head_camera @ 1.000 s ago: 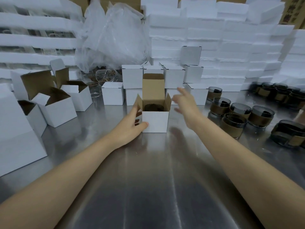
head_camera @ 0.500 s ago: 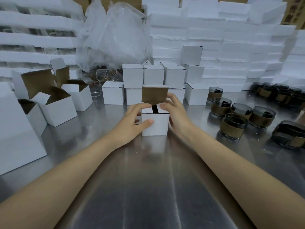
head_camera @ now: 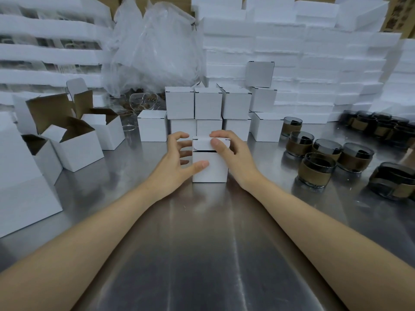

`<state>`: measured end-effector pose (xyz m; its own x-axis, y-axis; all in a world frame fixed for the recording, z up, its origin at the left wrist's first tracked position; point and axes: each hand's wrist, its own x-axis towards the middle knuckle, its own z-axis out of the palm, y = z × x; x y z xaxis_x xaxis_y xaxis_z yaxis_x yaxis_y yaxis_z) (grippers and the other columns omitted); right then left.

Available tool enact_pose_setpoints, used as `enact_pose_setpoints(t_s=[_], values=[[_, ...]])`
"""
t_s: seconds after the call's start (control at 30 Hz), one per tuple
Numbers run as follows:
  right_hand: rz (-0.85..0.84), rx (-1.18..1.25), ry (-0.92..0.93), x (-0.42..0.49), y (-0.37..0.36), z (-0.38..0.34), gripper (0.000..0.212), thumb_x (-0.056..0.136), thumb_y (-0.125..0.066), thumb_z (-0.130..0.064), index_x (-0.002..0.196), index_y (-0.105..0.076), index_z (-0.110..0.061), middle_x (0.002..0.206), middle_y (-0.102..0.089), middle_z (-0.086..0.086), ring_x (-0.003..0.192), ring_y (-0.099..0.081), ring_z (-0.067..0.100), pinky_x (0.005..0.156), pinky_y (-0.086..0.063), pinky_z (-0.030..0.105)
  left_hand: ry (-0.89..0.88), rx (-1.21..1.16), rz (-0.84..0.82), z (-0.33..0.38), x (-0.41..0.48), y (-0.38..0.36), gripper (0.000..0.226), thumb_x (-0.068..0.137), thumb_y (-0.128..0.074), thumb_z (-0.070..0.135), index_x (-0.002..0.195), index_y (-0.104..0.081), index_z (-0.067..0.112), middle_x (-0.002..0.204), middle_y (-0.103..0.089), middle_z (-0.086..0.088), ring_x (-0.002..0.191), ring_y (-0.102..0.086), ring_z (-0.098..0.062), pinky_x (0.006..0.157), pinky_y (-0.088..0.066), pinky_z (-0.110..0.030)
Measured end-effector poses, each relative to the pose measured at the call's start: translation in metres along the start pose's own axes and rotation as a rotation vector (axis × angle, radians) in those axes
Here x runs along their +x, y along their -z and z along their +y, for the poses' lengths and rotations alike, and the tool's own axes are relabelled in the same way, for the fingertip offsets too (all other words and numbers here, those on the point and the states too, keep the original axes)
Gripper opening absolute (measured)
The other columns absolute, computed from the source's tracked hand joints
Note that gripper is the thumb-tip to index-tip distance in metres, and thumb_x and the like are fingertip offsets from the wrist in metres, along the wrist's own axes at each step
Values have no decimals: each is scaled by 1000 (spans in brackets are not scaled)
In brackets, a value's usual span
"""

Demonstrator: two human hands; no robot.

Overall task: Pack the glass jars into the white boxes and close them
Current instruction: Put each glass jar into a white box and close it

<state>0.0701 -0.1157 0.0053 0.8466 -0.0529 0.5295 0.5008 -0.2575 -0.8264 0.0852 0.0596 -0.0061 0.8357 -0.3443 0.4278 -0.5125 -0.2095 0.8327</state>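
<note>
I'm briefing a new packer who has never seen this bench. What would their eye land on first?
First, the two hands in the middle: the left hand grips a small white box while the right hand presses its lid down, a dark gap showing under the flap. Next, the dark glass jars with brown bands clustered at right, and the closed boxes stacked just behind the hands.

a packing workshop or small warehouse. a steel surface (head_camera: 202, 254) carries closed white boxes (head_camera: 207, 103) stacked far centre, open boxes (head_camera: 76, 147) at left, and rows of glass jars (head_camera: 318, 171) with brown bands at right. behind them, foam slabs (head_camera: 292, 52) are piled high like a wall, beside a crumpled plastic bag (head_camera: 155, 46).
</note>
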Motion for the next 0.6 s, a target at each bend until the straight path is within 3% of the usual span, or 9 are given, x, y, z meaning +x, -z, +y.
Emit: enact_pose_setpoints(t_s=[0.1,0.27,0.43,0.6], values=[[-7,8,31,-1,0,-2,9,93,-62,-19,101,-66,-21,110,-63,-7,105,-57,11,89,-45,32,-6,-17,1,-2,1,0,68,81,-73,30,130,-27,39,124,-52,9,105,-61,-5,90,-48,-20],[-113,38,47,0,2,-6,14,93,-61,-12,100,-69,-22,112,-59,-5,109,-53,0,92,-39,14,16,-66,26,4,-2,2,54,83,-50,53,133,-35,39,120,-48,16,95,-54,17,73,-41,-1],[-223,126,-108,2,-2,-13,28,93,-52,-3,105,-70,-21,122,-48,0,112,-48,-1,91,-36,5,52,-42,24,0,0,1,39,98,-47,35,136,-36,35,117,-45,18,93,-51,20,70,-39,1],[-215,53,-116,4,-5,-16,35,94,-42,3,106,-69,-16,137,-42,1,123,-40,3,93,-34,2,117,-87,26,-2,3,4,35,100,-42,37,135,-37,36,117,-50,16,94,-52,18,72,-39,1]])
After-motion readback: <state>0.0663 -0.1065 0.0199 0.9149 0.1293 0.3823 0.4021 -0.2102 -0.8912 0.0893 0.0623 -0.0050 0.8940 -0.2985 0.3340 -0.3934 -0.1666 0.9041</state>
